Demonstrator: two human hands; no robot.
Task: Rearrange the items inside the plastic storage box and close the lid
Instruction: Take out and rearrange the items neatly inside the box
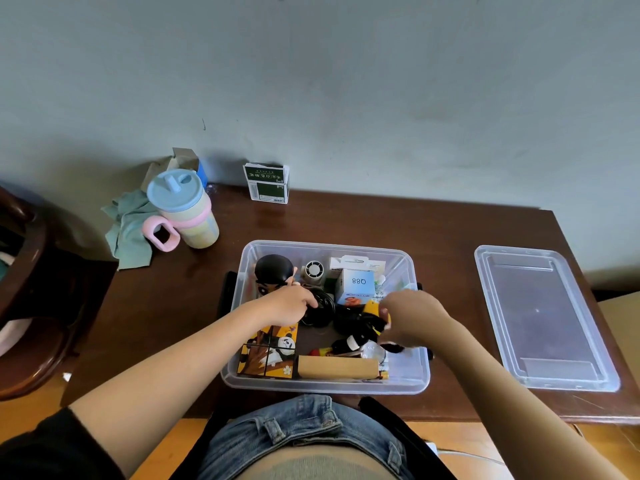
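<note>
Both hands reach down into the clear plastic box, which sits open on the dark wooden table just in front of the person. The left hand has its fingers curled down onto a coil of black cable, though whether it truly grips the coil cannot be told. The right hand pinches a yellow and black soft toy with bent fingers. Beyond the left hand stands a doll with a black head, and beside that a small round fan. Between the two hands and a little farther off is a white and blue carton. Under the left wrist lie panda picture blocks, with a plain wooden block nearer the person, below the right hand. The lid lies flat on the table well to the right of the right hand. Far to the left of the left hand stands a cup with a blue top, touching a green cloth, and a green and white packet leans at the wall.
</note>
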